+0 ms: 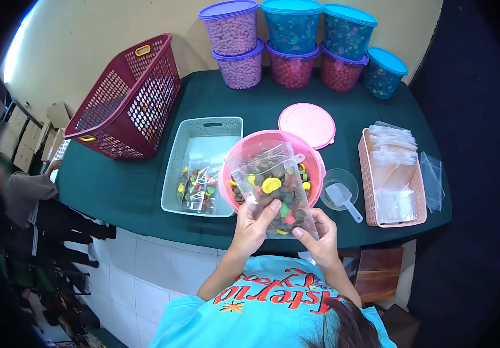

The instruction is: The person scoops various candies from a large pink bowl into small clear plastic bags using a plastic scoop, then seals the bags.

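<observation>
Both hands hold a clear plastic bag [273,185] partly filled with colourful round candies, above a pink tub [314,159] of the same candies. My left hand [253,223] pinches the bag's lower left part with the thumb on its front. My right hand [319,235] grips the lower right corner. The bag's open top points away from me.
A grey basket [203,130] holds filled candy bags. A pink lid [307,123], a clear cup with a white scoop [343,194], a pink tray of empty bags [395,174], a maroon basket [128,98] and several lidded candy tubs [293,49] stand on the green table [116,185]. A person [29,197] is at the left.
</observation>
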`<act>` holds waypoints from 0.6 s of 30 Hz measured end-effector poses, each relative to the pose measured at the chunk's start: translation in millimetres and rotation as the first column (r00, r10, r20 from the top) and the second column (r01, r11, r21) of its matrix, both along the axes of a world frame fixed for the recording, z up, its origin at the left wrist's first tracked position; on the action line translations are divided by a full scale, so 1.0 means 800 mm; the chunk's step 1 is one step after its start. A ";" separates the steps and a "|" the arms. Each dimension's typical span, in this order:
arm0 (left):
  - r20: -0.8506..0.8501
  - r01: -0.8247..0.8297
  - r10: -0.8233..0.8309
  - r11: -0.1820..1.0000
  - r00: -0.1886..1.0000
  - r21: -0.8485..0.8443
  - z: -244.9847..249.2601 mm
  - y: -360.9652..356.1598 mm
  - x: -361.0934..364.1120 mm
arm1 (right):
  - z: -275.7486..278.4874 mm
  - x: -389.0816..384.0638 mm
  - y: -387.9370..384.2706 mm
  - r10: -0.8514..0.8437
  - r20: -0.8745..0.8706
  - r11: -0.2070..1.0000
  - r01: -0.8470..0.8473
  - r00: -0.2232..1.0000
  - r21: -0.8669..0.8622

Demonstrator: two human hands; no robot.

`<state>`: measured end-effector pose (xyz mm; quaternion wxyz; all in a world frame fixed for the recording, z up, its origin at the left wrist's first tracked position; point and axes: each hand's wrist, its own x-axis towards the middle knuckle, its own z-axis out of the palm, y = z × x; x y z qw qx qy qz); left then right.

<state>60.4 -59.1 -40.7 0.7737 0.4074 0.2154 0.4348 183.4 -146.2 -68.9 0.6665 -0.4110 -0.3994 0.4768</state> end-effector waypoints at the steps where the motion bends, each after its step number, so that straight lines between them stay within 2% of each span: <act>1: 0.000 -0.010 0.010 0.999 1.000 0.049 0.005 -0.005 0.004 | -0.004 0.002 -0.003 -0.029 -0.007 1.000 0.029 1.000 -0.005; 2: 0.001 -0.020 0.020 0.995 1.000 0.097 0.008 -0.008 0.007 | -0.005 0.002 -0.005 -0.026 -0.004 1.000 0.026 1.000 -0.007; 3: 0.014 0.002 -0.004 0.989 1.000 0.150 0.007 -0.010 0.010 | -0.006 -0.001 -0.007 -0.063 -0.078 0.998 0.064 0.995 0.017; 4: 0.016 -0.003 0.001 0.989 1.000 0.146 0.010 -0.013 0.012 | -0.007 -0.003 -0.009 -0.097 -0.152 0.994 0.104 0.984 0.038; 6: -0.090 0.025 -0.017 0.996 0.996 0.085 0.017 -0.020 0.017 | -0.022 0.002 -0.014 -0.122 -0.124 0.991 0.128 0.985 0.043; 8: -0.066 0.067 -0.059 0.989 0.996 0.129 0.004 -0.017 0.019 | -0.030 0.010 -0.021 -0.115 -0.213 0.993 0.105 0.970 -0.055; 11: 0.126 -0.081 0.070 0.993 0.990 0.083 0.004 -0.019 0.024 | -0.039 0.022 -0.032 -0.068 -0.207 0.997 0.057 0.976 -0.059; 12: 0.038 -0.109 0.110 0.994 0.993 -0.020 0.006 -0.019 0.019 | -0.042 0.025 -0.033 -0.052 -0.207 0.997 0.039 0.977 -0.069; 14: 0.028 -0.222 0.222 0.975 0.975 -0.003 -0.004 -0.014 0.024 | -0.046 0.027 -0.035 -0.026 -0.310 0.997 0.001 0.950 -0.079; 18: 0.035 -0.264 0.264 0.964 0.964 0.003 -0.016 -0.021 0.032 | -0.042 0.022 -0.033 -0.060 -0.286 0.996 0.038 0.956 -0.081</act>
